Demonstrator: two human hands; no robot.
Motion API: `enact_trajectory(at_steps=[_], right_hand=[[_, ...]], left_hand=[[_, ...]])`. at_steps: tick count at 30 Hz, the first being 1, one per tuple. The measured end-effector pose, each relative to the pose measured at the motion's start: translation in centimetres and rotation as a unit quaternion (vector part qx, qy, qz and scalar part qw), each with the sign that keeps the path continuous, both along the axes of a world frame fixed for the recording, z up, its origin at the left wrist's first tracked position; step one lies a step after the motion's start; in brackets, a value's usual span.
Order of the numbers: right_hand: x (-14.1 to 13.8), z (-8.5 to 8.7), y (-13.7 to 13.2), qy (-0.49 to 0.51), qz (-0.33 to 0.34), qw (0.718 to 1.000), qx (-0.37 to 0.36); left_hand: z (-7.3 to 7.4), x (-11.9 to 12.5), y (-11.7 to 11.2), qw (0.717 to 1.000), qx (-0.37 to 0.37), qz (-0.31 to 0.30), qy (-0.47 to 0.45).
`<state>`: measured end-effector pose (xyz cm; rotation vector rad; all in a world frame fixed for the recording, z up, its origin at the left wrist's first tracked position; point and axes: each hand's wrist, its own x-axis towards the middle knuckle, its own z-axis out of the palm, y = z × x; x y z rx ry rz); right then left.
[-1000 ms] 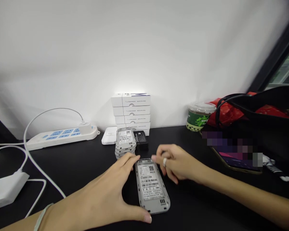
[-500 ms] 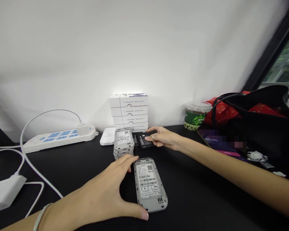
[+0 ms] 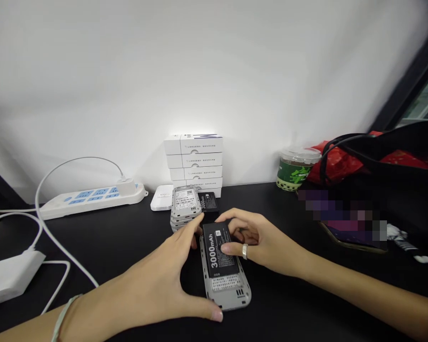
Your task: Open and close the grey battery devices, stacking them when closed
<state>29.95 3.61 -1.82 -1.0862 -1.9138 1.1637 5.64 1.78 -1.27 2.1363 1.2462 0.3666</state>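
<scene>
My right hand (image 3: 258, 242) pinches a black battery (image 3: 217, 263) marked 3000mAh, with the thumb on its face and the fingers at its far side. The battery is over the upper part of a grey device casing (image 3: 228, 299); whether it is fully seated I cannot tell. Wide apart, the thumb and fingers of my left hand (image 3: 167, 275) span the casing's left side, touching its near and far ends. Behind them stands a stack of similar grey casings (image 3: 185, 204) with printed labels. Another black battery (image 3: 209, 202) lies beside that stack.
White boxes (image 3: 196, 159) are stacked against the wall, with thin white covers (image 3: 162, 197) in front. A power strip (image 3: 92, 199), cables and a white adapter (image 3: 14, 275) occupy the left. A drink cup (image 3: 294, 168), a phone (image 3: 353, 237) and a black bag (image 3: 410, 185) are right.
My right hand has brought a battery from beside the stack towards me and over the casing. My left hand has stayed around the casing.
</scene>
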Motion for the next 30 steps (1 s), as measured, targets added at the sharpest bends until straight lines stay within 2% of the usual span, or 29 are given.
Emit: enact_trajectory(at_steps=[3,5,10,13,18,21,24,27,30], right_hand=[[0.3,0.2,-0.3,-0.091,-0.005,0.993,0.081],[0.6,0.4,-0.6,-0.125,0.010,0.986,0.109],[0.8,0.7,-1.2,-0.162,0.106,0.975,0.113],[0.6,0.7,-1.5,-0.205,0.132,0.962,0.124],[0.2,0.8,-1.9,-0.216,0.126,0.958,0.141],[0.4,1.3,-1.5,-0.190,0.122,0.966,0.127],[1.6,2.3,-0.5,-0.202,0.100,0.970,0.094],[3.3,3.1,1.0,-0.249,0.069,0.964,0.062],[4.7,2.9,2.9,-0.263,0.029,0.963,0.057]], left_hand=[[0.2,0.2,-0.1,1.000,-0.001,-0.004,0.000],[0.3,0.3,-0.2,1.000,-0.003,0.001,0.005],[0.2,0.3,-0.2,1.000,-0.009,0.005,0.016],[0.0,0.0,-0.1,0.999,-0.019,-0.005,0.026],[0.5,0.1,-0.3,0.999,-0.035,-0.017,0.020],[1.1,0.5,-0.5,0.999,-0.037,0.000,0.025],[2.0,0.4,-0.5,0.997,-0.046,0.027,0.053],[3.1,-0.6,0.2,0.991,-0.066,0.017,0.115],[4.2,-1.7,1.5,0.982,-0.105,-0.007,0.158]])
